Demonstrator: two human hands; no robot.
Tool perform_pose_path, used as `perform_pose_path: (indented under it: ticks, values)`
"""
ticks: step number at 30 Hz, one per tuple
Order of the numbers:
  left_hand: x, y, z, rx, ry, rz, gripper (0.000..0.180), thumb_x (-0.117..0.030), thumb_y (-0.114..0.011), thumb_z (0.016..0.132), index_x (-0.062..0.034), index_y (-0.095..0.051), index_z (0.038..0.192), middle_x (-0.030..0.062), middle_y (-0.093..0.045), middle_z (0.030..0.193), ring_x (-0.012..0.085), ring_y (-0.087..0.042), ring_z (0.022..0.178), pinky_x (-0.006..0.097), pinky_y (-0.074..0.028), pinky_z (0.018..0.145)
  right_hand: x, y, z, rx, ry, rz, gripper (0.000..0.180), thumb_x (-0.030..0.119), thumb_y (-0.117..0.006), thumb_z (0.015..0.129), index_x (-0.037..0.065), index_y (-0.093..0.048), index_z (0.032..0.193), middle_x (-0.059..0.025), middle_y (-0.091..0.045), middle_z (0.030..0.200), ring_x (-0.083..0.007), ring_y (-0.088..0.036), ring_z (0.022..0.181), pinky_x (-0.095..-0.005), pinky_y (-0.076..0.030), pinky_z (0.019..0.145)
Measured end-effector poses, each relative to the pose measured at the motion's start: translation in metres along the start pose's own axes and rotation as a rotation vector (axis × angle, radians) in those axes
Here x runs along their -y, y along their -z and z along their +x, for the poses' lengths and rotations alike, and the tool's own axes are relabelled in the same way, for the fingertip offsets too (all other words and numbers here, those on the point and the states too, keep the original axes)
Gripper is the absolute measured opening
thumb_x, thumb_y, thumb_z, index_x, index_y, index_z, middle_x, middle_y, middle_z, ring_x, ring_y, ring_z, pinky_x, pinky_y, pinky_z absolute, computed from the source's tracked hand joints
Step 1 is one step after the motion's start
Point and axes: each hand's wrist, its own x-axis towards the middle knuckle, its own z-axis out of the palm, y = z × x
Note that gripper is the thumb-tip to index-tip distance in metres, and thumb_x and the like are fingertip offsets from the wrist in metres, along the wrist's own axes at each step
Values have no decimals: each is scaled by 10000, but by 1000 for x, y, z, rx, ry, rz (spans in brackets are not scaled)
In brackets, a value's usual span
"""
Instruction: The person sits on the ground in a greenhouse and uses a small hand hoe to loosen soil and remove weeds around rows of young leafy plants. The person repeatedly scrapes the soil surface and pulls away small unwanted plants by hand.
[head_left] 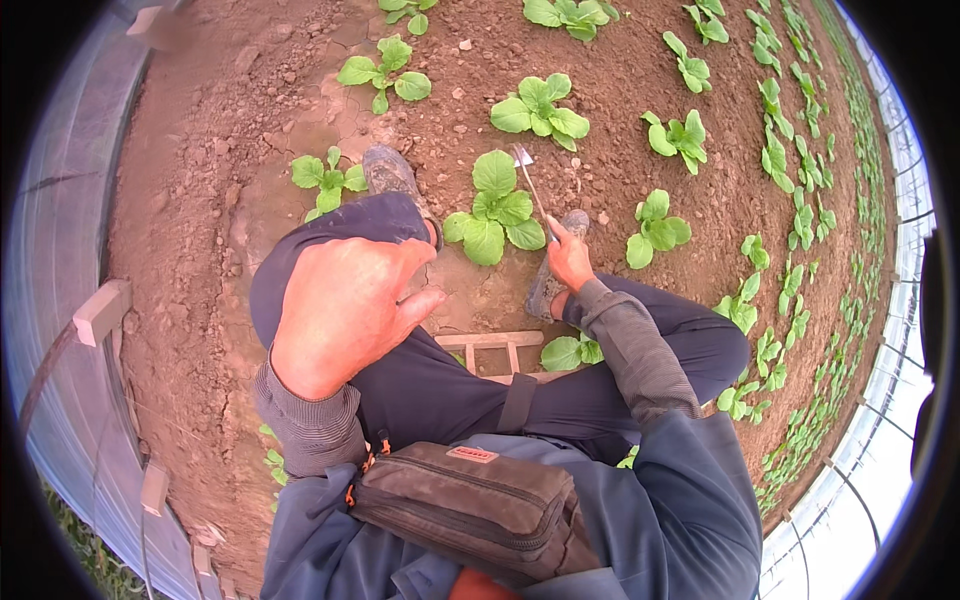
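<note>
My right hand (571, 260) is closed round the lower end of a thin-handled small hand hoe (534, 188). The hoe's pale metal blade reaches up to the soil between two leafy green seedlings. Just left of the handle grows the nearest seedling (492, 210), broad-leaved and upright; another seedling (541, 112) stands beyond the blade. Raised over my left knee, my left hand (345, 305) shows its back, with thumb and forefinger apart and nothing visible between them. Its other fingers are mostly hidden.
My shoes (390, 170) rest on brown soil either side of the nearest seedling. A low wooden frame seat (490, 341) is under me. Rows of seedlings (680, 140) run along the right. Plastic sheeting (70, 190) with wooden blocks (102, 312) borders the left. A brown waist bag (465, 500) sits on my lap.
</note>
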Motion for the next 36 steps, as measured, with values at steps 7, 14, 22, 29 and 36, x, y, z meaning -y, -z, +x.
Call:
perform_pose_path:
  ticks: [7, 14, 22, 29, 36]
  values:
    - [5, 7, 1, 86, 37, 13, 345, -220, -825, 716, -95, -720, 1020, 112, -677, 738, 333, -659, 687, 423, -499, 618, 82, -42, 128, -79, 86, 135, 489, 159, -513, 911, 207, -611, 1388, -291, -691, 1033, -445, -683, 997, -482, -527, 876]
    - [7, 10, 4, 95, 16, -24, 348, -253, -811, 748, -89, -683, 1026, 77, -622, 685, 310, -643, 651, 418, -494, 610, 138, -57, 223, -119, 53, 178, 504, 169, -533, 911, 173, -591, 1412, -269, -710, 1003, -413, -698, 958, -466, -529, 862]
    - [10, 11, 5, 107, 35, -16, 318, -271, -808, 751, -100, -653, 969, 77, -601, 660, 309, -638, 642, 419, -484, 592, 116, -128, 112, -23, 138, 161, 557, 148, -530, 908, 233, -536, 1458, -304, -679, 932, -464, -677, 886, -517, -517, 797]
    - [7, 5, -1, 56, 22, -14, 302, -262, -806, 749, -100, -673, 966, 89, -619, 661, 319, -653, 653, 432, -492, 587, 104, -117, 33, 148, 206, 60, 558, 85, -533, 891, 176, -550, 1441, -279, -647, 803, -436, -665, 732, -494, -513, 695]
    - [11, 3, -4, 31, 37, 53, 323, -283, -815, 744, -107, -713, 994, 110, -670, 712, 324, -679, 714, 449, -508, 628, 83, -77, 1, 191, 186, 67, 561, 67, -521, 882, 186, -563, 1429, -322, -655, 890, -475, -671, 837, -521, -515, 762]
